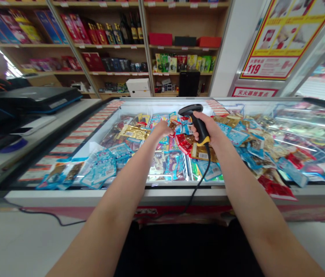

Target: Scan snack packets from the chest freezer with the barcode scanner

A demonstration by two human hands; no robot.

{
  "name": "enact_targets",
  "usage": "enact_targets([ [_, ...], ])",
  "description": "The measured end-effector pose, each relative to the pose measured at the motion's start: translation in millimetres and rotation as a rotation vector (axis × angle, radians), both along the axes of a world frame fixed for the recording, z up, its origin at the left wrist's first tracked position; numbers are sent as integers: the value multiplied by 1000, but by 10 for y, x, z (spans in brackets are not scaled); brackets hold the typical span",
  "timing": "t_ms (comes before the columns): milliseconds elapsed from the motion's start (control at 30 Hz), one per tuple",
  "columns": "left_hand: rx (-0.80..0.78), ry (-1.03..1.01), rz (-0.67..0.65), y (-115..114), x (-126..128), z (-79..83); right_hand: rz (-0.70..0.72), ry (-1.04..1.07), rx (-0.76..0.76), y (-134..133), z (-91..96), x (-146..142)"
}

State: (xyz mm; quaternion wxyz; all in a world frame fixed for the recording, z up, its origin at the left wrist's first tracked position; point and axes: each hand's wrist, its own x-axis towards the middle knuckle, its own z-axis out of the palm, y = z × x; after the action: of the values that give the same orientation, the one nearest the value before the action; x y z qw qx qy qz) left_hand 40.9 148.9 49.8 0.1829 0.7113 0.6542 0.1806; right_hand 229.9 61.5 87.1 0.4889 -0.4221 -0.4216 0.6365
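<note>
Right fingers point(195, 133) wrapped round scanner point(201, 129); left fingers point(169, 131) half hidden, apparently pinching small packet point(174, 124), print unreadable.

The single, wide view looks from the wearer's head, forward and tilted down: a bare left forearm point(122, 192) and bare right forearm point(241, 181) loom closest, a long white-rimmed glass display chest point(64, 196) crosses mid-distance, and tall pale-wooden shelves point(182, 23) stand farthest, along the top.
</note>
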Motion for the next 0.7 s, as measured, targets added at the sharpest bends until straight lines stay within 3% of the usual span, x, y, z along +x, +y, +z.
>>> enact_targets([
  [300,-25,-404,118,22,-39,-52,-29,13,-34,-47,35,-22],
  [500,-60,-675,102,46,8,-74,-8,33,-20,-27,18,-15],
  [700,-26,-652,96,89,1,-118,-16,54,-4,-2,4,-13],
])
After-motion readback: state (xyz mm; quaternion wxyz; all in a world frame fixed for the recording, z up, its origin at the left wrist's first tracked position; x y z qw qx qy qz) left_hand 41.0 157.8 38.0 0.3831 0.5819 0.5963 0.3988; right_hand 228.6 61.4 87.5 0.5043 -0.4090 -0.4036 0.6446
